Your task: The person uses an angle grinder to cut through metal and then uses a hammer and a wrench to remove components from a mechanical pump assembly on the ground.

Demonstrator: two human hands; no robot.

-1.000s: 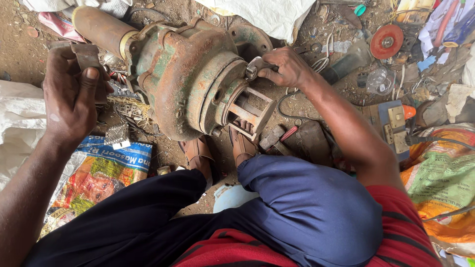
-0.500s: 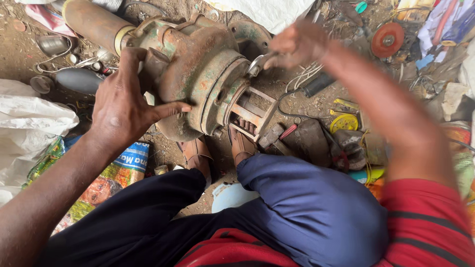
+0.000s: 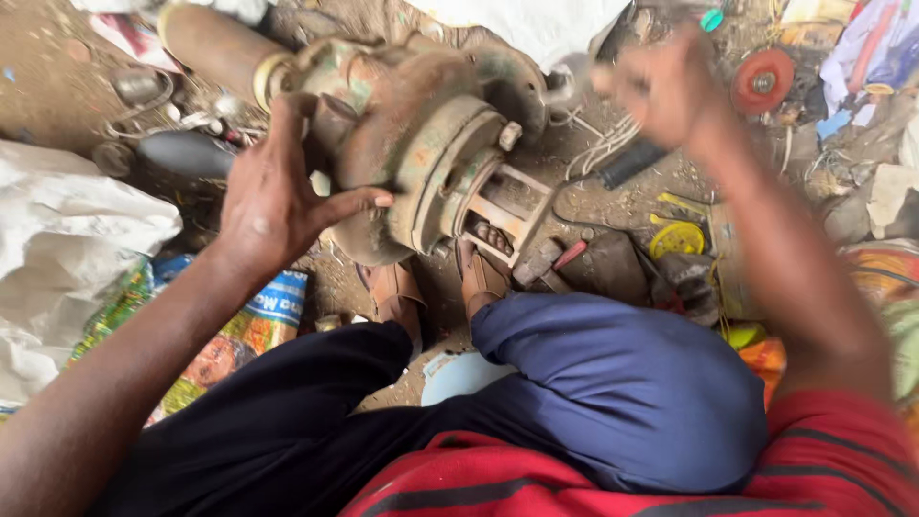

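A rusty green pump housing lies on the dirt ground, just beyond the person's sandalled feet. The left hand presses flat against the housing's left side, fingers spread apart. The right hand hangs blurred above and right of the housing, clear of it; whether its fingers are closed cannot be told. A red grinding disc lies further right of the housing.

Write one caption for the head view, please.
Left hand braces a rusty pump housing on the ground; blurred right hand is raised beside it.
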